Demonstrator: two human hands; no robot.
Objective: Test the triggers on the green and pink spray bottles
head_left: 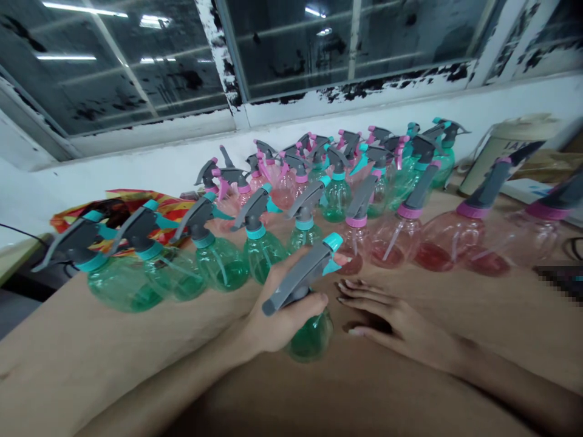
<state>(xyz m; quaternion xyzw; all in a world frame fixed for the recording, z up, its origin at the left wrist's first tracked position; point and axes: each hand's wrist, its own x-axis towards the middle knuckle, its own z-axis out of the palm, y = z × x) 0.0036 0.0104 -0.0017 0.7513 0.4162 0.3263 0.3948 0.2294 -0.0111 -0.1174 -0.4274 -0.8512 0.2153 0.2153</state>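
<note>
My left hand (277,309) is wrapped round the neck of a green spray bottle (312,337) with a grey trigger head and teal nozzle, which stands on the brown table (136,352). My right hand (387,312) lies flat on the table just right of that bottle, fingers stretched out and holding nothing. Behind both hands stands a row of green spray bottles (218,261) to the left and pink spray bottles (401,240) to the right.
Several more green and pink bottles (337,176) crowd the back of the table by the white wall under the windows. A red and yellow bag (122,209) lies at the left. A beige container (505,149) stands at the far right.
</note>
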